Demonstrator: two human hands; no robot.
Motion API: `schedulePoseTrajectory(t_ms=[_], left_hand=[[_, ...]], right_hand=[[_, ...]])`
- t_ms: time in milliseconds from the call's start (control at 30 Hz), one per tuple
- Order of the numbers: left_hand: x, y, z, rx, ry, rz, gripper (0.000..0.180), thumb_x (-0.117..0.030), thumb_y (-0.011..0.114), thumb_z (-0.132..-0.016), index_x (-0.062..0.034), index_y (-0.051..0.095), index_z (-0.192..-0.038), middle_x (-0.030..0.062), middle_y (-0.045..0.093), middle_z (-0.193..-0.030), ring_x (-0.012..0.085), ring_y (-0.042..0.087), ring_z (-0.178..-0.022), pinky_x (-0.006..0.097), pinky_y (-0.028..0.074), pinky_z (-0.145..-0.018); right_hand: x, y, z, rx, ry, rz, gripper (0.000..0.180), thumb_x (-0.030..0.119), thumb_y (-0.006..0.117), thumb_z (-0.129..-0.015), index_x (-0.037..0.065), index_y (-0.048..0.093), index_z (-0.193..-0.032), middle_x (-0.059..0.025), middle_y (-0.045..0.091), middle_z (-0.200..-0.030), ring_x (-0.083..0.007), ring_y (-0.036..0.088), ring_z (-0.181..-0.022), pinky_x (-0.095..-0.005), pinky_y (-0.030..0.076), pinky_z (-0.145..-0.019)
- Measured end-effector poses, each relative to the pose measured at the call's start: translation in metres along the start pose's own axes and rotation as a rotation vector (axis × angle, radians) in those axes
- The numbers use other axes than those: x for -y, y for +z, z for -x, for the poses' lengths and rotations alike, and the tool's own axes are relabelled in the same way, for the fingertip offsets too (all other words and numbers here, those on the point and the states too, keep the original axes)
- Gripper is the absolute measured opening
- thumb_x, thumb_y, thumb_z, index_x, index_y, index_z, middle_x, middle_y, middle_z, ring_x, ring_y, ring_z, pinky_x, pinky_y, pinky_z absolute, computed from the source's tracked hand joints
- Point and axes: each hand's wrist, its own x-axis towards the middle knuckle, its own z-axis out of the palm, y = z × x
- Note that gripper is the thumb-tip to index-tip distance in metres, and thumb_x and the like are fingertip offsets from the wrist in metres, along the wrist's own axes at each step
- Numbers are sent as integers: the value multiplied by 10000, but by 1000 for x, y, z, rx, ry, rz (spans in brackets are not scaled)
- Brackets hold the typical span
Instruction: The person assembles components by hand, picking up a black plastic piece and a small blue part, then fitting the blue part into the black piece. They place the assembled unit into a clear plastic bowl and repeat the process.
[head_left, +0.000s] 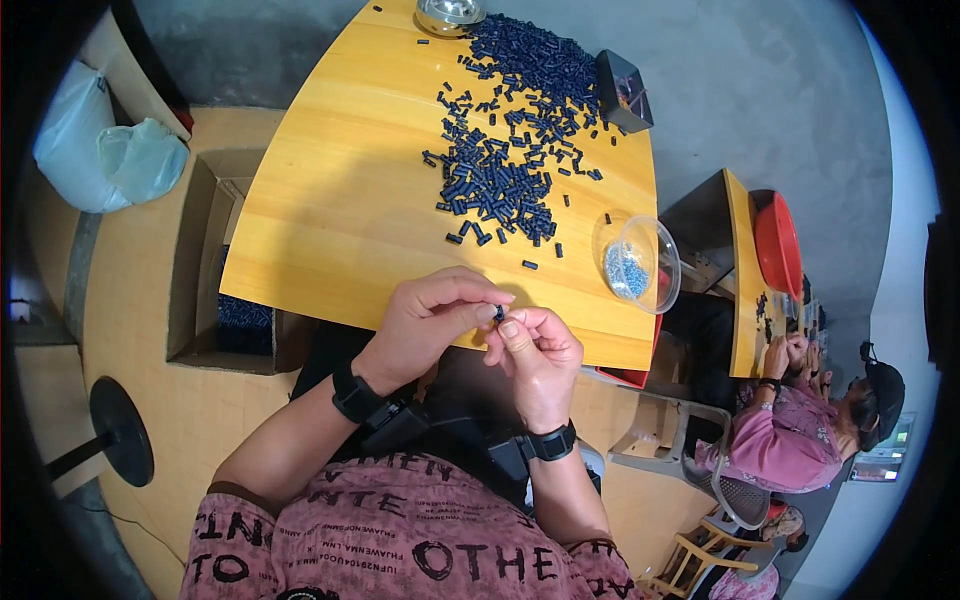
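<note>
Close together at the near edge of the yellow wooden table (320, 200), my left hand (436, 318) and my right hand (537, 358) meet fingertip to fingertip. Pinched between them is a small dark cylindrical part (499, 313), mostly covered by the fingers. Beyond my hands lies a loose pile of small black cylindrical parts (495, 185), which thickens into a bigger heap (535, 60) toward the far end. To the right of my hands a clear round plastic tub (655, 265) holds tiny bluish pieces (625, 272).
A black box (623, 92) and a shiny metal bowl (450, 12) stand at the far end. Left below the table, an open cardboard box (190, 335) contains more dark parts. At right, a person in pink (780, 435) works at another table with a red basin (777, 245).
</note>
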Motion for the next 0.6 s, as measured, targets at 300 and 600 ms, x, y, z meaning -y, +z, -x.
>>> schedulePoseTrajectory(t_ms=[300,600], left_hand=[[3,-1,-2,-27,-54,-16,156,42,632,-871,3,705,-1004,49,652,-930,121,612,-881,240,482,-786],[8,-1,-5,-92,-113,170,171,38,636,-879,-1,664,-1044,46,667,-933,103,631,-845,235,518,-781]], right_hand=[[-5,-5,-5,50,145,-113,125,134,593,-965,11,618,-964,-81,668,-806,-110,596,-585,-184,388,-470],[-7,-8,-11,104,239,-293,140,149,588,-967,16,627,-942,-99,678,-805,-120,607,-580,-188,381,-451]])
